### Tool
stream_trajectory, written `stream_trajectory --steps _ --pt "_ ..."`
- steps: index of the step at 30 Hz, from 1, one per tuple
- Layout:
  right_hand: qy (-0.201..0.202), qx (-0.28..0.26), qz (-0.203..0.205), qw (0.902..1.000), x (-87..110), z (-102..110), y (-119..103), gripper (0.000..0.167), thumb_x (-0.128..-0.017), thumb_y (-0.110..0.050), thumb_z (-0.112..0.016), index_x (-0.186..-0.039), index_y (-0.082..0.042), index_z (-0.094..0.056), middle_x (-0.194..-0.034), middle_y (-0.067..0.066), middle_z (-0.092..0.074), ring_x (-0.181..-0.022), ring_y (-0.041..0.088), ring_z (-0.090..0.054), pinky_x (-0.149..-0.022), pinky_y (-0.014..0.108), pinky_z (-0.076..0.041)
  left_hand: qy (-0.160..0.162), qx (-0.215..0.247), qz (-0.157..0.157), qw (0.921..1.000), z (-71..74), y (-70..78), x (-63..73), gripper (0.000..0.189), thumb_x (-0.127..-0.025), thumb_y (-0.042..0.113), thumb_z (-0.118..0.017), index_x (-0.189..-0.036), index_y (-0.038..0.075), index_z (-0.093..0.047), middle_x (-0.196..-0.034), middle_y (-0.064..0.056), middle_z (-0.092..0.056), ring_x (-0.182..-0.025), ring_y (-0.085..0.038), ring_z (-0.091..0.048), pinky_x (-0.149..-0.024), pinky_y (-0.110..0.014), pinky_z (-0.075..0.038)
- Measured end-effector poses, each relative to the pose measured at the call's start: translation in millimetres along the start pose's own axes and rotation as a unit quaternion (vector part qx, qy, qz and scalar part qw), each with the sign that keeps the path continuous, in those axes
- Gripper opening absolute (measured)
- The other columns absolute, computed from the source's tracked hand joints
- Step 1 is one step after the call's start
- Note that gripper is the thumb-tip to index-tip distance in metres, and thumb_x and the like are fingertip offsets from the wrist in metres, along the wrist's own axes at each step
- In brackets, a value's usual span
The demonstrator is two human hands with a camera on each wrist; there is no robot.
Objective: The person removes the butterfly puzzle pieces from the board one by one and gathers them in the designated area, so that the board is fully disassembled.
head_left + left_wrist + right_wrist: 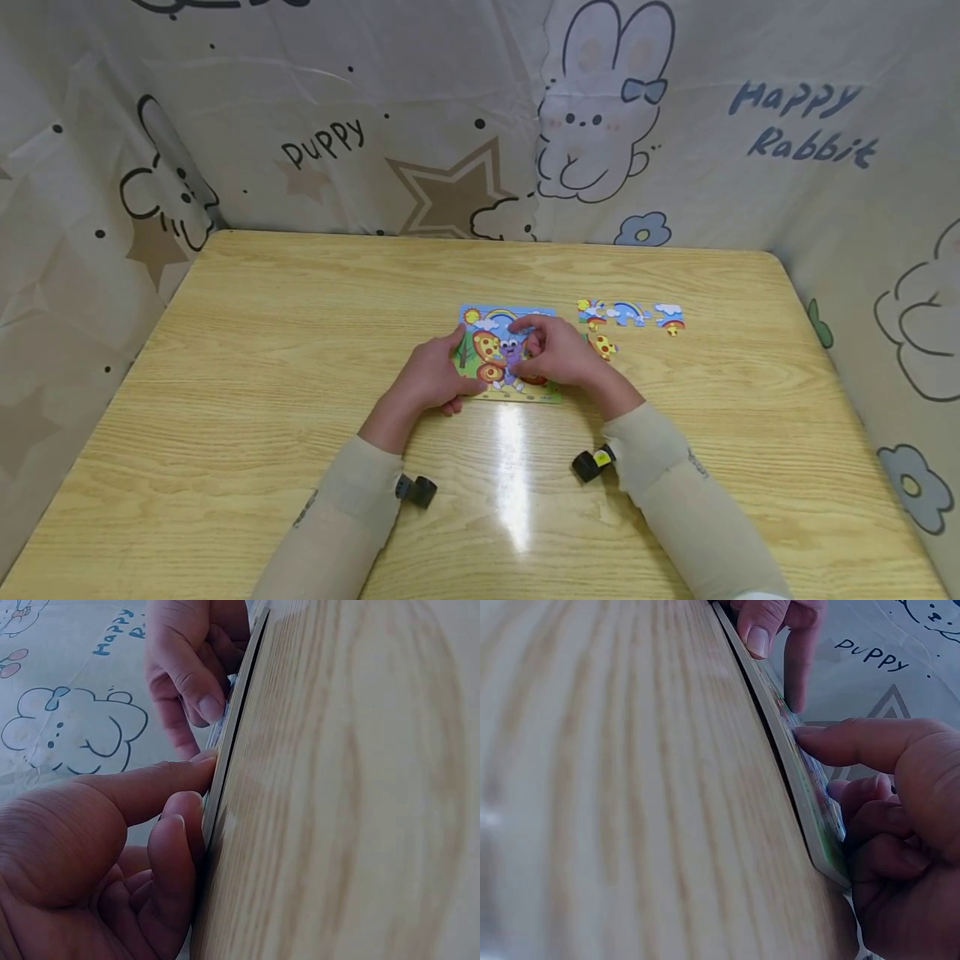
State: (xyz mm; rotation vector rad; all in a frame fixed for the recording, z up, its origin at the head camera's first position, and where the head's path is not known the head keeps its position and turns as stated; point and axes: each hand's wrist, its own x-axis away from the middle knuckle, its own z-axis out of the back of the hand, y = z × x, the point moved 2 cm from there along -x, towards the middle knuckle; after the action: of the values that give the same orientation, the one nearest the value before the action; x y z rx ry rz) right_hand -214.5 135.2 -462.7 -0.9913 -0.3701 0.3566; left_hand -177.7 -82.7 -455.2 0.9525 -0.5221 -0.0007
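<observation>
A butterfly jigsaw board (pixel 517 397) lies flat on the table in the head view. My left hand (pixel 431 372) grips its left side, the thumb (pixel 169 787) on the near edge and the fingers along the left edge. Above the middle and right of the picture is my right hand (pixel 562 350). Its thumb (pixel 821 740) and index finger are bent down on a puzzle piece at the board's surface, and they hide most of it. The other fingers of that hand are curled in.
Loose jigsaw pieces lie right of the board: a sun piece (pixel 592 310), a rainbow piece (pixel 628 313), a cloud piece (pixel 670 315) and a yellow-and-red wing piece (pixel 602 346) beside my right hand. Behind the wooden table (pixel 300 300) hangs a printed curtain (pixel 442 100).
</observation>
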Motion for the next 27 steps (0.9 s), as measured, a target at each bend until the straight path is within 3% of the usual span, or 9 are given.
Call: stream_trajectory --steps 4,16,27 --pt "-0.003 -0.009 -0.005 0.9999 -0.9 -0.2 -0.1 0.056 -0.078 -0.01 -0.087 -0.127 -0.004 -0.061 -0.067 0.003 -0.05 -0.057 0.016 -0.044 -0.057 0.032 -0.04 0.0 0.001 -0.003 1.0 0.0 -0.8 -0.5 0.104 -0.081 0.019 -0.087 -0.161 0.016 -0.02 -0.067 -0.014 -0.064 -0.043 -0.021 -0.06 -0.044 -0.035 -0.054" --pt "-0.011 -0.034 -0.014 0.9993 -1.1 -0.3 -1.4 0.057 -0.078 -0.004 -0.086 -0.128 -0.002 -0.059 -0.066 0.002 -0.046 -0.053 0.016 -0.038 -0.056 0.031 -0.039 0.001 0.001 -0.009 1.0 0.6 -0.3 -0.1 0.104 -0.081 0.02 -0.087 -0.161 0.016 -0.021 -0.057 -0.013 -0.06 -0.042 -0.021 -0.059 -0.044 -0.035 -0.054" --pt "0.002 -0.043 -0.01 0.999 0.0 -1.8 -0.7 0.059 -0.077 0.001 -0.085 -0.128 -0.006 -0.056 -0.068 0.002 -0.045 -0.057 0.016 -0.039 -0.052 0.028 -0.036 0.0 -0.004 -0.006 1.0 -0.2 -0.4 -0.2 0.104 -0.081 0.021 -0.087 -0.161 0.016 -0.02 -0.057 -0.013 -0.061 -0.042 -0.021 -0.06 -0.044 -0.035 -0.054"
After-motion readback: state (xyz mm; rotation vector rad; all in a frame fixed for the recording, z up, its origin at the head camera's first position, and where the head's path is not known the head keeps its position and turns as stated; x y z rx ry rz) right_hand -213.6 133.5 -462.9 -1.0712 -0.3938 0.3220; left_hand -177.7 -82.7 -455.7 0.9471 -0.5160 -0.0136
